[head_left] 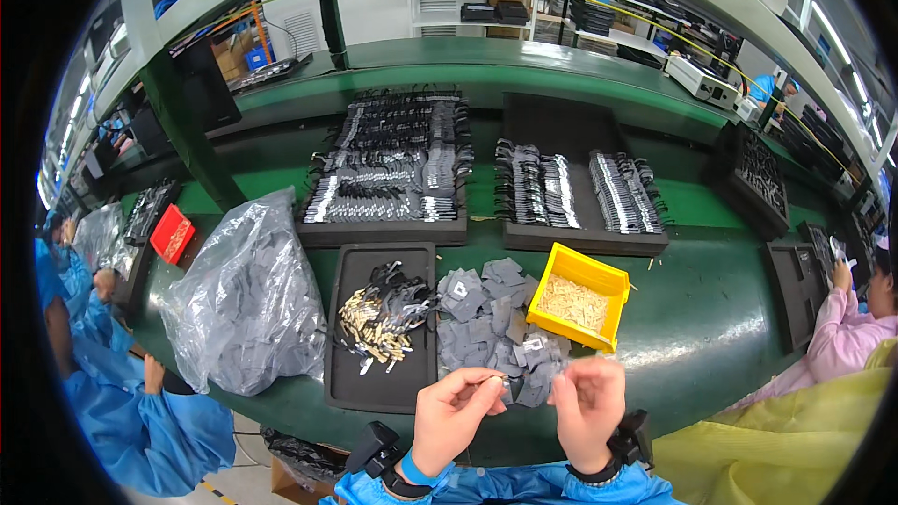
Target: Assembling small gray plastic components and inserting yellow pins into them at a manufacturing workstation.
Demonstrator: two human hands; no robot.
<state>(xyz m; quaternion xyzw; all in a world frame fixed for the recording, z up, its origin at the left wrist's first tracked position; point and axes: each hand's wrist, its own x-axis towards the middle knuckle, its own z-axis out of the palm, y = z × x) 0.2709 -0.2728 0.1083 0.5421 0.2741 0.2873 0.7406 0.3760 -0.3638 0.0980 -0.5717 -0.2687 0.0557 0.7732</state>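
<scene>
My left hand (456, 416) is closed in a pinch at the near edge of the bench. A small piece shows at its fingertips, too small to name. To its right, my right hand (591, 416) is raised with thumb and fingers curled together, slightly blurred; whatever it pinches, if anything, is hidden. Just beyond both hands lies a loose pile of flat grey pieces (468, 327). A yellow bin (615, 282) with many small pale strips stands past my right hand. Left of the pile, a black tray (365, 262) carries a heap of small gold-ended parts with black leads (374, 318).
A large clear bag (248, 309) of grey pieces stands at left, near a red bin (172, 234). Black foam trays (585, 238) with rows of assembled parts line the back. Co-workers in blue (140, 430) and pink (837, 332) sit either side.
</scene>
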